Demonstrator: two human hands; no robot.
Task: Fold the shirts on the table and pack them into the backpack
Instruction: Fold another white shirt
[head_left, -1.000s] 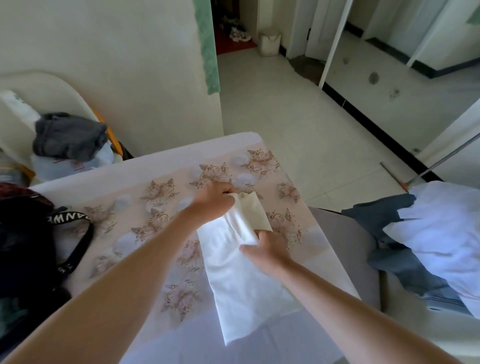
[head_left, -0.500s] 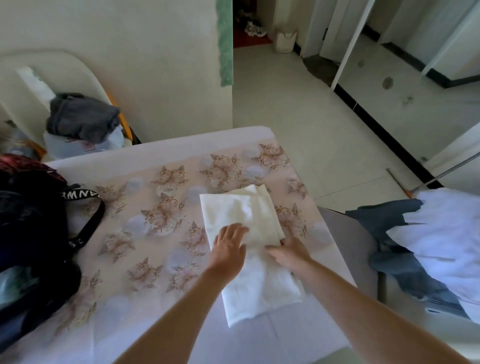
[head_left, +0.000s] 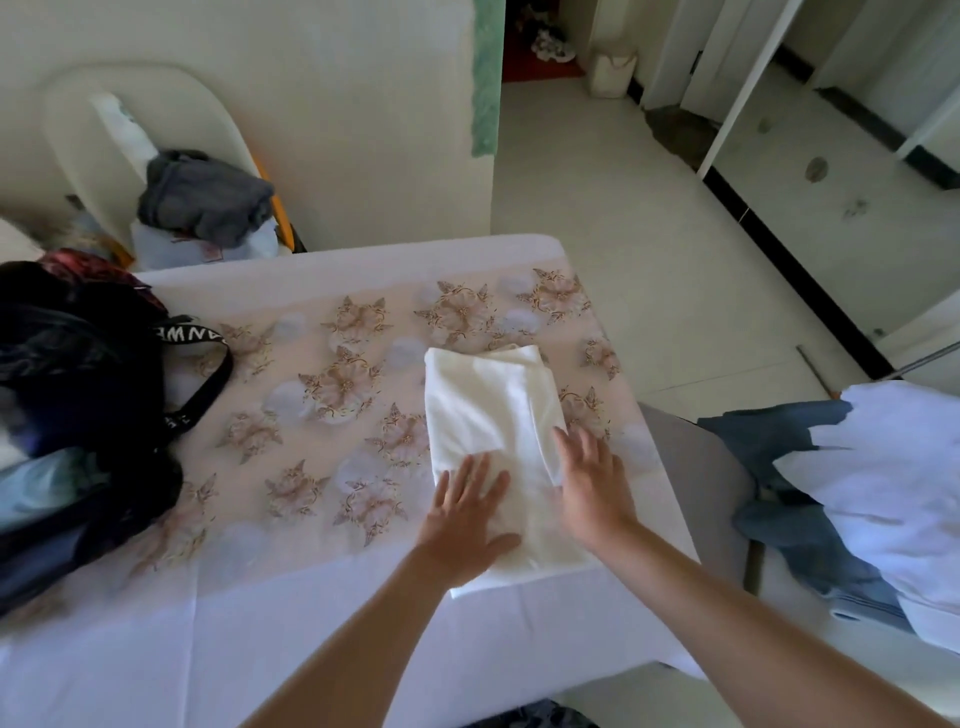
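A white shirt (head_left: 488, 415) lies folded into a long narrow rectangle on the flowered tablecloth (head_left: 332, 384), right of the table's middle. My left hand (head_left: 470, 517) lies flat on its near left part, fingers spread and straight. My right hand (head_left: 589, 483) presses flat on its right edge, fingers pointing away from me. A black backpack (head_left: 72, 415) stands at the table's left edge with its strap (head_left: 205, 384) trailing onto the cloth; something pale blue shows inside it.
A pile of blue and white clothes (head_left: 852, 483) lies on a grey seat right of the table. Behind the table at the left, a chair (head_left: 156, 119) holds a grey garment (head_left: 205, 195). Tiled floor stretches beyond the far edge.
The shirt's far end has been folded over toward me, making it shorter. Both hands slid back to the near part and now lie flat on it.
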